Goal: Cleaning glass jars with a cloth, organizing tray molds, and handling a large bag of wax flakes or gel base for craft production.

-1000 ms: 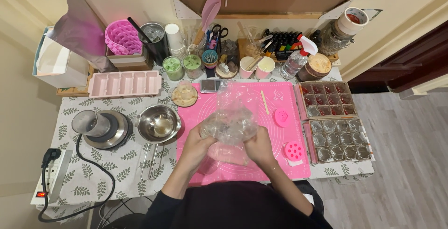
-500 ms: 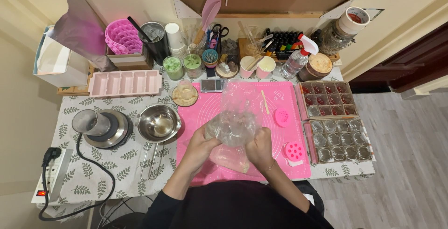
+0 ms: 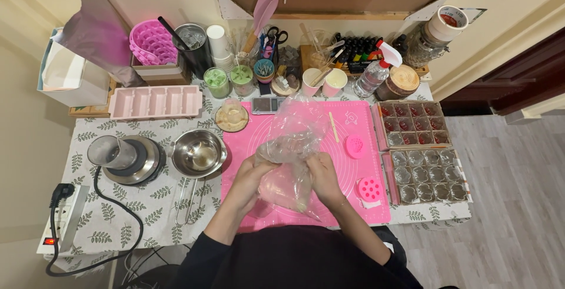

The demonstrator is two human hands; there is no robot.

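Head view showed me both hands clamped on a clear plastic bag over the pink mat on the bench. My left hand gripped the bag's left side and my right hand its right side, fingers curled into the crumpled plastic. The bag's lower part held something pale; its top stood up loose. A steel pan sat just left of the mat, a small pink mould to the right.

Both hands have drawn slightly closer to the body, pulling the clear plastic bag taller.
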